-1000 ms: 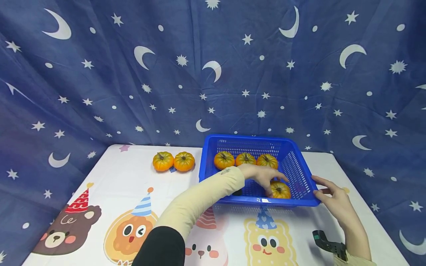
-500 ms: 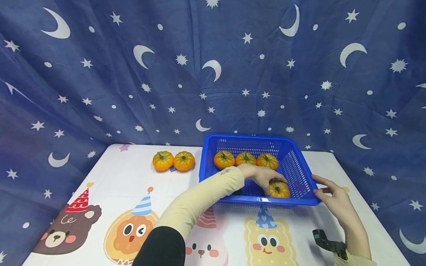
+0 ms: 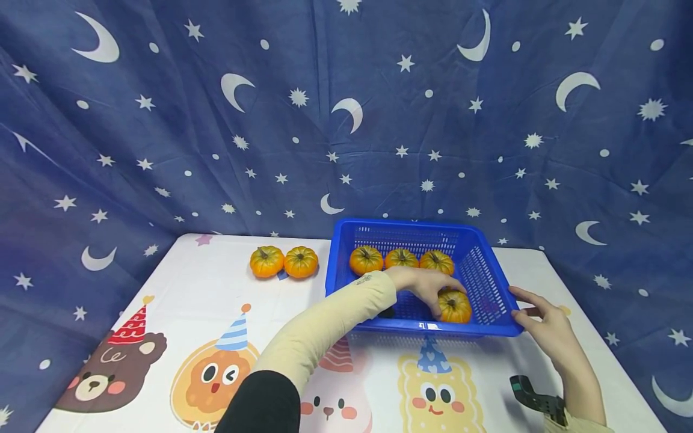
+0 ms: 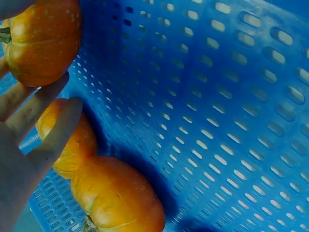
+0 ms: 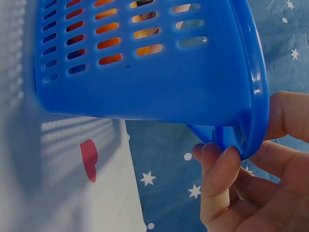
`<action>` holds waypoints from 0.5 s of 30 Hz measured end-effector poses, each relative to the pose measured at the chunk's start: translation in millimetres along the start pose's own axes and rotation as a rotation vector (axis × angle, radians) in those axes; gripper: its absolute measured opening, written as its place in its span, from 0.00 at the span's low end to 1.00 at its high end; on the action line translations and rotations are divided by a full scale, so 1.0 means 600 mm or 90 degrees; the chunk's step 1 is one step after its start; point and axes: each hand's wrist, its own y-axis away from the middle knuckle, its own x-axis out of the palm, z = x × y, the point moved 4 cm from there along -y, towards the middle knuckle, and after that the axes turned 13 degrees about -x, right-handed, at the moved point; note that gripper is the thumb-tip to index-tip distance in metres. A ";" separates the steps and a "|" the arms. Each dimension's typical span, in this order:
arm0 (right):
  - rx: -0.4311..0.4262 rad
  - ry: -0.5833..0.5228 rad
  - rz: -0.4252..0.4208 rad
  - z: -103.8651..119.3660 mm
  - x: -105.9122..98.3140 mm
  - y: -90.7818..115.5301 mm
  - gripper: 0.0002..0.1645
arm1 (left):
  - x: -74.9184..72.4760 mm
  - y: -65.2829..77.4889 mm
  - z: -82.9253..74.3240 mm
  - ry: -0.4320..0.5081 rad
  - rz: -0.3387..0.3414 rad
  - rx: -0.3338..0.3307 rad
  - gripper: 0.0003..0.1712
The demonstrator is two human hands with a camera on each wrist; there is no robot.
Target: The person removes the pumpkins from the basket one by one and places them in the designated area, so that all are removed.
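Note:
A blue plastic basket (image 3: pixel 390 325) with perforated walls holds several small orange-green pumpkins. My left hand (image 3: pixel 430 285) reaches into its front right part and grips a pumpkin (image 3: pixel 455 307) there, thumb on one side and fingers on the other. In the left wrist view the fingers lie against that pumpkin (image 4: pixel 46 41), and two others, a near pumpkin (image 4: pixel 118 198) and one partly behind a finger, sit by the wall. My right hand (image 3: pixel 547 322) holds the basket's right rim; its fingers and thumb pinch the rim (image 5: pixel 258 87) in the right wrist view.
Two more pumpkins, a left one (image 3: pixel 266 261) and a right one (image 3: pixel 301 262), touch each other on the table left of the basket. A white cartoon-print tablecloth (image 3: pixel 281 325) covers the table. Behind it hangs a blue curtain (image 3: pixel 260 132) with moons and stars.
The pumpkin at my left hand has shifted slightly left and tipped a little, and the fingers have come closer round it. My right hand stays on the basket rim.

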 end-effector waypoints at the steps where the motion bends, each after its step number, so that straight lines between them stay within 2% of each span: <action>1: 0.000 0.000 0.000 0.000 0.000 0.000 0.30 | -0.001 0.001 0.000 -0.001 -0.006 0.002 0.46; 7: 0.005 0.001 -0.001 -0.001 0.001 0.001 0.30 | -0.010 0.004 -0.003 -0.024 -0.039 0.018 0.46; 15: -0.003 -0.002 -0.005 0.000 0.001 0.001 0.30 | -0.018 0.011 -0.003 -0.056 -0.074 0.016 0.46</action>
